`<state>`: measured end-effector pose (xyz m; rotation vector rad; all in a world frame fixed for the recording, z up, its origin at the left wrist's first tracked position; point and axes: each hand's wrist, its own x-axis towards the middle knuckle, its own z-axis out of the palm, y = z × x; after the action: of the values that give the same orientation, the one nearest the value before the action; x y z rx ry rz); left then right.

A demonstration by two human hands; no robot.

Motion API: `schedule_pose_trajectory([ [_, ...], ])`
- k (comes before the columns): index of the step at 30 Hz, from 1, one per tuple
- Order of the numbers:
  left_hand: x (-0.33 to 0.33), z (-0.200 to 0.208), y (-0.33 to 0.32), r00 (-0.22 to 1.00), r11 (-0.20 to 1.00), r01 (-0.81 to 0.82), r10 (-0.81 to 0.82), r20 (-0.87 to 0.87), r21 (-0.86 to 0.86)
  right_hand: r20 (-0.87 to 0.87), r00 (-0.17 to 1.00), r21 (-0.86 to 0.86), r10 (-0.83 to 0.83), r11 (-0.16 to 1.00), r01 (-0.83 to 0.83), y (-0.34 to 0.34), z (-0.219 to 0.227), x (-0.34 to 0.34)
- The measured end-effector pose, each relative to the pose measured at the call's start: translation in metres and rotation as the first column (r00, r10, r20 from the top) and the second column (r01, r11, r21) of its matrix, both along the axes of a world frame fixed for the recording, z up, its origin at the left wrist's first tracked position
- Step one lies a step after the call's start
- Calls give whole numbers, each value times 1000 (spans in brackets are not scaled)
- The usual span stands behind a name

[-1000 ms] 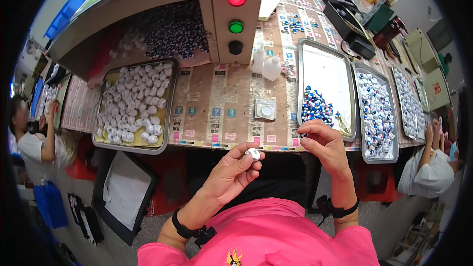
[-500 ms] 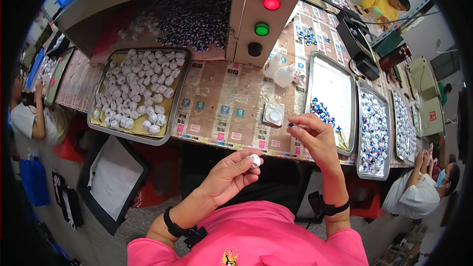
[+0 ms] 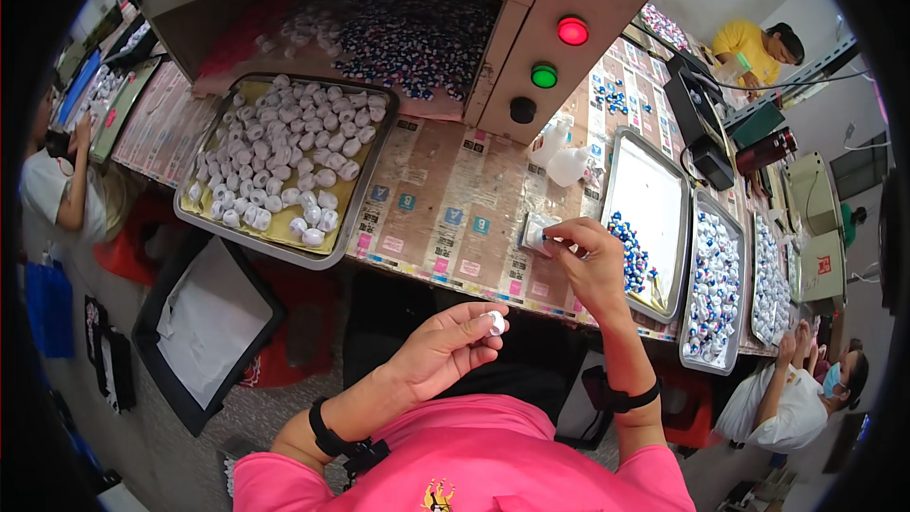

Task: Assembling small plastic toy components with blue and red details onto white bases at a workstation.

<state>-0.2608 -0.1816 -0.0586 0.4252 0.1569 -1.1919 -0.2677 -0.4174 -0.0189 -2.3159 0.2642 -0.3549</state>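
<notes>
My left hand (image 3: 444,349) is closed on a small rounded white plastic piece (image 3: 496,323), held between thumb and fingers just off the table's front edge. Thumb and fingertips of my right hand (image 3: 595,270) pinch a tiny blue piece (image 3: 546,238). That piece is at the small square pad with a round white dish (image 3: 533,230) on the table; whether it touches the dish I cannot tell. Close by on the right, blue-and-white small pieces (image 3: 627,251) are heaped at the near end of a metal tray (image 3: 649,185).
On the left stands a metal tray (image 3: 254,246) of white pieces, before a machine (image 3: 531,9) with lit red and green lamps. White plastic bottles (image 3: 569,167) stand behind the dish. Further right is a tray of assembled white-and-blue pieces (image 3: 713,294). Other people sit around.
My right hand has moved slightly left and the tiny blue piece is now at the dish. My left hand still holds the white piece. The whole view has shifted a little.
</notes>
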Motion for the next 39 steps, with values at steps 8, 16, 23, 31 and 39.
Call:
schedule_pose_trajectory([
  [8, 3, 6, -1, 999, 999, -36, 35, 12, 33, 27, 999, -6, -33, 999, 33, 4, 5, -4],
  [16, 12, 11, -13, 997, 998, -70, 70, 19, -10, 47, 999, 403, -8, 915, -11, 19, 24, -29],
  [23, 10, 8, -20, 998, 998, -53, 53, 26, -16, 8, 998, 573, 57, 818, -51, 40, 25, -52],
  [31, 9, 7, -21, 997, 999, -42, 41, 67, 13, -55, 997, 544, 61, 839, -21, 40, 18, -57],
  [39, 6, 6, -22, 995, 999, -40, 37, 90, 36, -31, 994, 470, 108, 879, -81, 39, 22, -59],
])
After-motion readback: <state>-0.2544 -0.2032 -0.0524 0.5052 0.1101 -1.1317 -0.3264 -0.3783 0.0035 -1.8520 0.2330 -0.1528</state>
